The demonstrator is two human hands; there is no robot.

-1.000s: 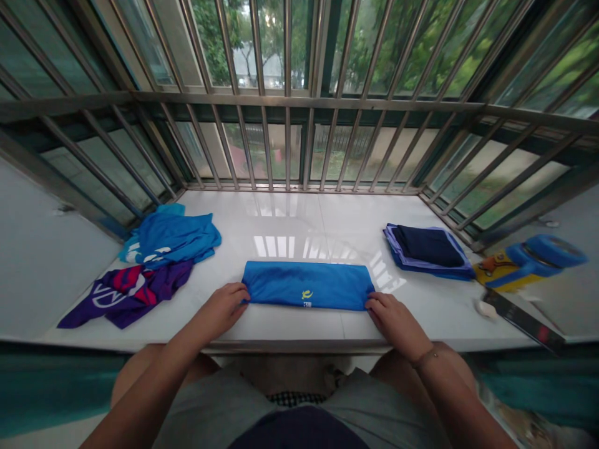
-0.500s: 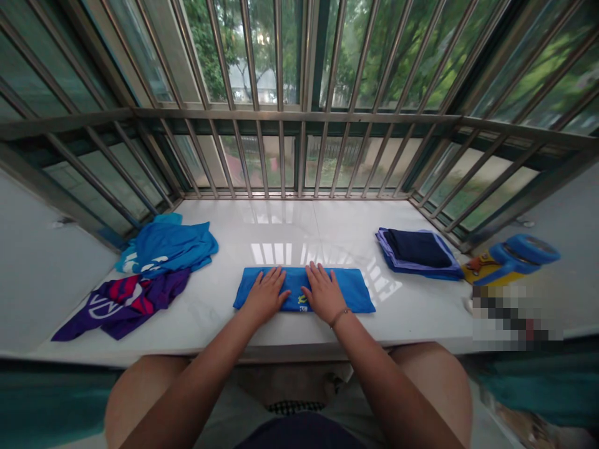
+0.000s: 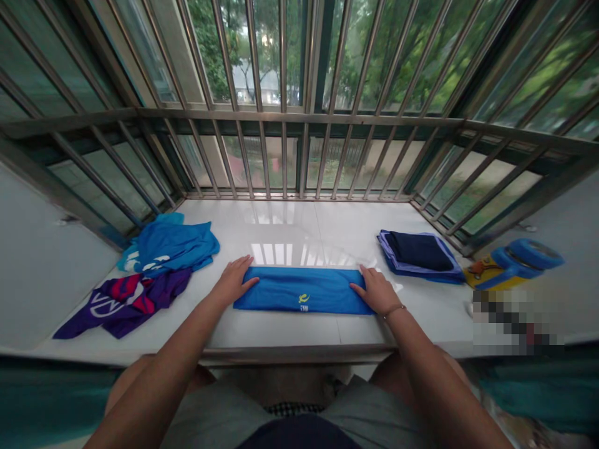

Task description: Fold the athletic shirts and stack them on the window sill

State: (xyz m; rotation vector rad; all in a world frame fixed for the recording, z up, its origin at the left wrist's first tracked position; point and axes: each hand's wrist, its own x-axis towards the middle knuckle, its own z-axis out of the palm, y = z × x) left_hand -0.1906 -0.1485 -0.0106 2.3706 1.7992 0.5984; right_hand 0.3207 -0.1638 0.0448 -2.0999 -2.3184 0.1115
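On the white window sill (image 3: 290, 231), left of the left hand's fingers, a purple garment (image 3: 124, 300) with red marks lies crumpled, and a bright blue garment (image 3: 168, 246) lies crumpled just behind it, touching it. The left hand (image 3: 233, 282) rests on the left end of a folded blue garment (image 3: 304, 290), and its fingers (image 3: 248, 280) are flat and a little spread, holding nothing. This garment lies between both hands and shows a small yellow logo. The right hand (image 3: 377, 290) rests on its right end, with the fingers (image 3: 367, 279) also flat and not gripping. Right of these fingers is a folded navy and lilac pile of cloth (image 3: 418, 255), and farther right, a blue and yellow object (image 3: 512, 265).
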